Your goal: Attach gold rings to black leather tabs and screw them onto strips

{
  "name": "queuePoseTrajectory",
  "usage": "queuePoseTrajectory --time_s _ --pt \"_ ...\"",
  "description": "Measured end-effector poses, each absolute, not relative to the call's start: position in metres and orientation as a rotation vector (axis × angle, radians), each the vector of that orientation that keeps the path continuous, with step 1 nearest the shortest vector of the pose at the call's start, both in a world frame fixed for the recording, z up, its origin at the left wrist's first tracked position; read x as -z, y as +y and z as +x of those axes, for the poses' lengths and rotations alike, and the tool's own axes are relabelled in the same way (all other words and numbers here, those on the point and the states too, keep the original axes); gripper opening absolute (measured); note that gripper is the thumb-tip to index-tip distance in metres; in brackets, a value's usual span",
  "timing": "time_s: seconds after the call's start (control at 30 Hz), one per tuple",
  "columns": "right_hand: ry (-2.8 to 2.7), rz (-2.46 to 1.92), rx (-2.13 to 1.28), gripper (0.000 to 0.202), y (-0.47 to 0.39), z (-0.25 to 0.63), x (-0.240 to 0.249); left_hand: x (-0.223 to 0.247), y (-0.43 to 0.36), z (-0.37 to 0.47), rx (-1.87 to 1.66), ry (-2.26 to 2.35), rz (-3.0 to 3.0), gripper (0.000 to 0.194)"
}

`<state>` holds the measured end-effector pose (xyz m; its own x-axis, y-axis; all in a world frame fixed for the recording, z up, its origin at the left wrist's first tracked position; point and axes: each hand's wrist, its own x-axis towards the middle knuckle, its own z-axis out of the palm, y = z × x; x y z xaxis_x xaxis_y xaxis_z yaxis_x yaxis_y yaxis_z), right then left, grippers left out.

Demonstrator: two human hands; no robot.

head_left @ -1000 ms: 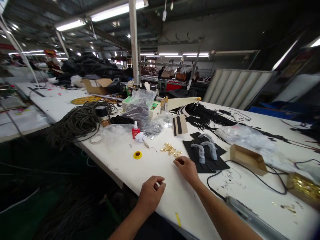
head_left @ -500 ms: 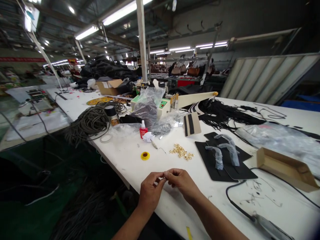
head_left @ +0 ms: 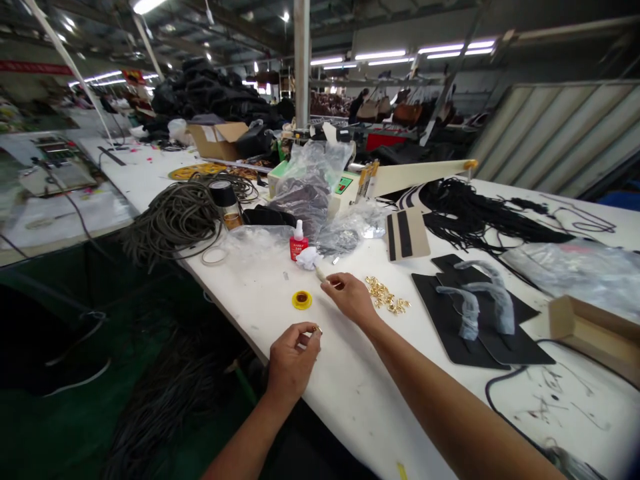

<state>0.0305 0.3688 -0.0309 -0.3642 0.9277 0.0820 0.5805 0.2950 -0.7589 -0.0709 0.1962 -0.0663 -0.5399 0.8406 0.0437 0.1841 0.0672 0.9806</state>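
Note:
My left hand (head_left: pixel 294 357) is closed above the near edge of the white table, pinching a small gold metal fitting (head_left: pixel 319 329) between thumb and forefinger. Farther forward, my right hand (head_left: pixel 353 298) has its thumb and forefinger at the lower end of a small pale-handled tool (head_left: pixel 321 273); its thin tip is hidden. Crumpled white tissue (head_left: pixel 309 258) touches that tool, beside a red bottle (head_left: pixel 299 247) with a white nozzle. Between the hands and to the left sits a yellow round container (head_left: pixel 302 300) with a dark brown middle. Loose gold fittings (head_left: pixel 387 295) lie right of my right hand.
Black panels (head_left: pixel 470 320) with plastic-wrapped handles lie to the right, near an open cardboard tray (head_left: pixel 595 333). Coiled dark cord (head_left: pixel 170 220) and a black-capped can (head_left: pixel 226 203) stand at the left. Clear plastic bags (head_left: pixel 320 173) cover the middle back. A striped beige card (head_left: pixel 407 235) leans behind.
My hands have separated. The right hand has moved forward to the pale-handled tool, while the left stays near the table edge with the gold fitting. The view has shifted.

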Motion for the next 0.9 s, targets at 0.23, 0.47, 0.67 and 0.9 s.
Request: queuePoseTrajectory --time_s 0.23,0.47,0.67,0.9 --pt "-2.187 -1.344 -0.501 0.029 0.404 -0.004 0.056 0.068 0.2 -0.07 -1.493 1.885 1.086 0.021" --pt "-1.928 -1.203 -0.709 0.032 0.385 0.026 0.05 0.074 0.204 -0.07 -1.455 1.9 1.118 0.02" --pt "-1.484 -0.965 -1.444 0.031 0.34 0.056 0.03 0.07 0.202 -0.072 -1.425 1.908 1.176 0.024" --pt "-1.29 -0.998 -1.451 0.046 0.355 0.046 0.043 0.058 0.202 -0.086 -1.45 1.995 1.64 0.011"
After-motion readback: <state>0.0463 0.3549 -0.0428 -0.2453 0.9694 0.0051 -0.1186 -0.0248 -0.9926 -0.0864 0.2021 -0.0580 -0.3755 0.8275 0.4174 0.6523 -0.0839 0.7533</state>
